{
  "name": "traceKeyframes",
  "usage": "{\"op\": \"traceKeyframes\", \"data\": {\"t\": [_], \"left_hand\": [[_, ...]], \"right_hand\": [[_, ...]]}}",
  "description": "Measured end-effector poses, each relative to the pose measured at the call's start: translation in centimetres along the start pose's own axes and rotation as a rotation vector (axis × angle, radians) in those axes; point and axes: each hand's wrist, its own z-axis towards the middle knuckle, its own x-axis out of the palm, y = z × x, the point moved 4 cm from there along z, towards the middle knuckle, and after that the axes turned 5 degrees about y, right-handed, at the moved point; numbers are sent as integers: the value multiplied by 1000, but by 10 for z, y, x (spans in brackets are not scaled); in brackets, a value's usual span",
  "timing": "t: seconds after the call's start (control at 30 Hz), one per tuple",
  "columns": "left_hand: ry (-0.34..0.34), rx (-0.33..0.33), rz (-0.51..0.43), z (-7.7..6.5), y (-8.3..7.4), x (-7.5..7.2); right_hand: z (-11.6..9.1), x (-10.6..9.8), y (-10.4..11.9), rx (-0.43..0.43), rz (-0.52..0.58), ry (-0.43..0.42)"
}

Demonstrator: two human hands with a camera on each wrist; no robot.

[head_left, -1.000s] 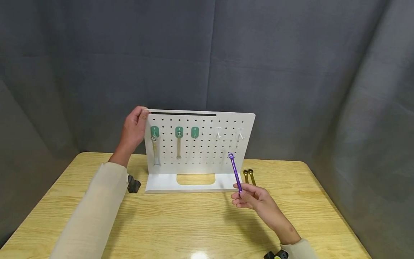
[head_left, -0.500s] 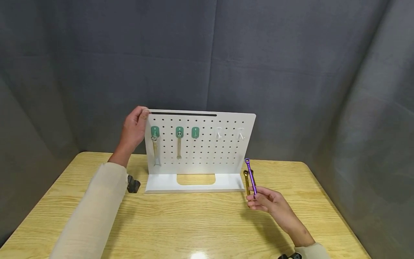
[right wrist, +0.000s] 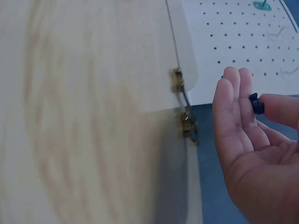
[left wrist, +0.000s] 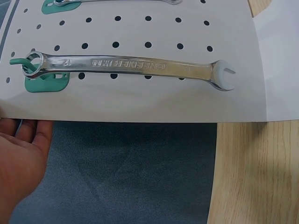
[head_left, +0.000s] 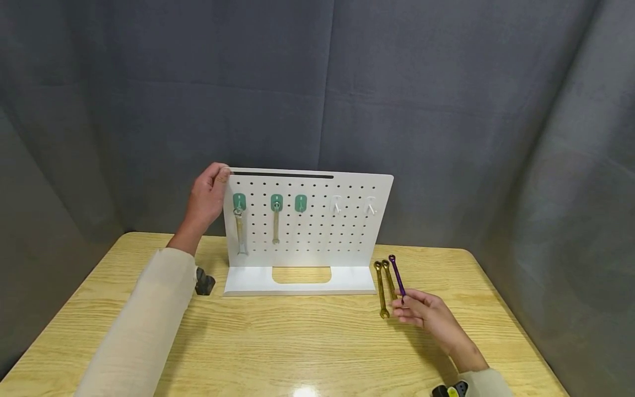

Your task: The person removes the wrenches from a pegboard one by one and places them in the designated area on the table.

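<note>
My left hand (head_left: 207, 193) grips the upper left corner of a white pegboard stand (head_left: 307, 256). Two combination wrenches hang by their ring ends from green hooks on the board: a larger silver one (left wrist: 126, 64) nearest that hand and a smaller one (head_left: 276, 227) beside it. My right hand (head_left: 431, 317) pinches the lower end of a purple wrench (head_left: 397, 274) between thumb and fingers, ring end pointing up and away. Just left of it, a gold wrench (head_left: 381, 289) and a second gold wrench (head_left: 389, 277) lie on the table; the fingers partly cover the second.
A third green hook (head_left: 300, 203) and two white hooks (head_left: 337, 206) on the board bear nothing. The stand's flat base (head_left: 248, 281) rests on the wooden table (head_left: 278, 342). Grey curtain (head_left: 421, 121) surrounds the back and sides.
The right hand has carried the purple wrench rightward and down, from in front of the board, past the gold wrenches to their right side. The left hand keeps its grip on the board.
</note>
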Motion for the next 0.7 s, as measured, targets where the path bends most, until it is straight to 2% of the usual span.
{"op": "traceKeyframes", "data": {"t": [0.3, 0.7], "left_hand": [[2, 3, -2, 1, 0, 0], [-9, -2, 3, 1, 0, -1]], "right_hand": [[0, -12, -7, 64, 73, -12], [3, -21, -17, 123, 80, -1]]}}
